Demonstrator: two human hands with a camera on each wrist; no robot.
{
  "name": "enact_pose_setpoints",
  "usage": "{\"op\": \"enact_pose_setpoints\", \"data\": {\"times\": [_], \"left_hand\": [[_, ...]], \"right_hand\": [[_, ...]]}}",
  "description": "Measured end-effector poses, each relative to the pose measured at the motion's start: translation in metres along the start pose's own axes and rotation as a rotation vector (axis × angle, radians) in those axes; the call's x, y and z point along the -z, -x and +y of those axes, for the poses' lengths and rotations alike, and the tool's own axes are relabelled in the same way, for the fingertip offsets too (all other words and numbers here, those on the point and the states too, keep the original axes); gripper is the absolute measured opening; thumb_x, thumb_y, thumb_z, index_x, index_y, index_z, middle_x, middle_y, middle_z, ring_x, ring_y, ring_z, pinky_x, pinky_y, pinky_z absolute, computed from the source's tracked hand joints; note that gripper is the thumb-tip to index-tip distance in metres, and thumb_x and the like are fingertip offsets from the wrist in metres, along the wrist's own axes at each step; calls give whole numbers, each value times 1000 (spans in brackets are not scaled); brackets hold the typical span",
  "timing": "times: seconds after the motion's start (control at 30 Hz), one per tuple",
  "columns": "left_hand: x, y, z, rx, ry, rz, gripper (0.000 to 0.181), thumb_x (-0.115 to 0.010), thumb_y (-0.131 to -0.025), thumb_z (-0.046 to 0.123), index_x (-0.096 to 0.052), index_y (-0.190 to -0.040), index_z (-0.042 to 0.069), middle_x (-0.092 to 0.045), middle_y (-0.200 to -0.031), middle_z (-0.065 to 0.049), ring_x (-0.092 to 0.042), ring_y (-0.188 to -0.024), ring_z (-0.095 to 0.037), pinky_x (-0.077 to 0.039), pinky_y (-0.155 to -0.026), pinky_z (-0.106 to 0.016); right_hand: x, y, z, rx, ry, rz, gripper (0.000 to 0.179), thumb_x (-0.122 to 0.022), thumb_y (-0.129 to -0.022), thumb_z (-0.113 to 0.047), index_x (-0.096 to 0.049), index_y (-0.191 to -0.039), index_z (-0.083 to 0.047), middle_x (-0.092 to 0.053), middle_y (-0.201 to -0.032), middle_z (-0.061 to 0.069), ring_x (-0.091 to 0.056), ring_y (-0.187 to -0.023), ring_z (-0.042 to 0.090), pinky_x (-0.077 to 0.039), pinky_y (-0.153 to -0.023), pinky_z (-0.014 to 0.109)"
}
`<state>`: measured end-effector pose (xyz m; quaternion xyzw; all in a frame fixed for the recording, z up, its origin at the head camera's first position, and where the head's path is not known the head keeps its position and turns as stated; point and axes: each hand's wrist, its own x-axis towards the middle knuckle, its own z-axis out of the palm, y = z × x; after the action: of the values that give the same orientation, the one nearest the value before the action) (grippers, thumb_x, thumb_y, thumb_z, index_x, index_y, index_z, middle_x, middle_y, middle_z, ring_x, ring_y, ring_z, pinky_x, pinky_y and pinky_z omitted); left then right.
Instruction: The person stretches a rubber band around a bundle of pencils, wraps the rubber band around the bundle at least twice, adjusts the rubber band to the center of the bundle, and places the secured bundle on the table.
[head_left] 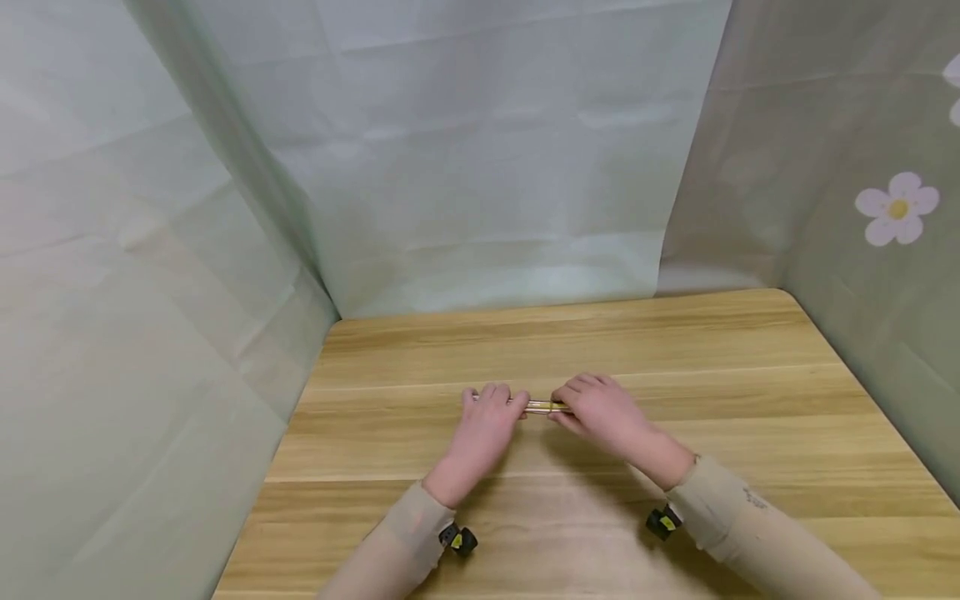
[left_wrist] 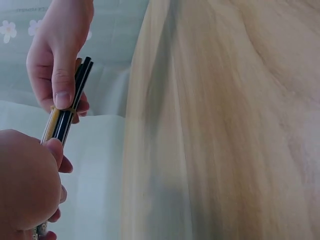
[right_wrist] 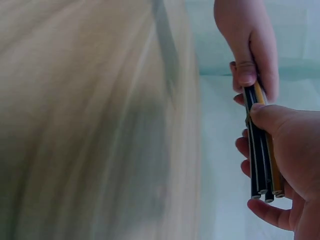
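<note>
Between my two hands a bundle of slim black and yellow pencils (head_left: pixel 537 407) is held above the table. A thin rubber band (left_wrist: pixel 70 109) circles the bundle. My left hand (head_left: pixel 487 421) grips one end, its fingers wrapped round the pencils. My right hand (head_left: pixel 603 410) holds the other end, with its thumb pressed at the band. In the right wrist view the flat ends of the pencils (right_wrist: pixel 262 192) stick out below the right palm. The left hand hides much of its own end of the bundle.
A light wood table (head_left: pixel 562 350) lies under both hands. Pale green cloth (head_left: pixel 487 167) hangs behind it and along the left side, and a flowered cloth (head_left: pixel 840 250) hangs on the right. Small black cameras (head_left: pixel 662 523) are strapped at both wrists.
</note>
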<state>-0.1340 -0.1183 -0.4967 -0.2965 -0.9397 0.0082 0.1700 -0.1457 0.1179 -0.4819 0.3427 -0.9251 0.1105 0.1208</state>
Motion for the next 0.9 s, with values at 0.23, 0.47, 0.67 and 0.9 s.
{"op": "enact_pose_setpoints", "data": {"times": [0.23, 0.47, 0.67, 0.9], "left_hand": [[-7, 4, 4, -46, -43, 18, 10, -67, -104, 26, -62, -110, 19, -64, -95, -3, -61, -90, -24, -48, -81, -47], [-7, 1, 7, -40, -32, -18, 11, -69, -103, 20, -63, -111, 19, -66, -96, -2, -63, -91, -22, -50, -80, -46], [-6, 1, -1, 36, 6, -67, 16, -67, -105, 30, -65, -115, 18, -67, -97, -3, -64, -93, -24, -49, -81, -46], [-7, 3, -6, 51, 73, -123, 18, -61, -107, 33, -65, -116, 17, -68, -99, -4, -63, -96, -25, -48, -85, -48]], "right_hand": [[-9, 1, -6, 24, -30, -19, 30, -70, -105, -38, -76, -114, -10, -76, -110, 4, -70, -110, 29, -55, -94, 53], [-3, 0, -4, -29, -97, -35, 38, -74, -102, -43, -76, -122, -12, -77, -115, 3, -70, -111, 29, -53, -97, 56], [6, 2, 4, -30, -83, -24, 35, -82, -96, -39, -79, -119, -13, -78, -115, 4, -69, -111, 31, -53, -94, 57], [3, 3, 6, -9, -24, -11, 27, -83, -95, -38, -78, -109, -14, -76, -105, 1, -70, -105, 29, -54, -91, 54]]}}
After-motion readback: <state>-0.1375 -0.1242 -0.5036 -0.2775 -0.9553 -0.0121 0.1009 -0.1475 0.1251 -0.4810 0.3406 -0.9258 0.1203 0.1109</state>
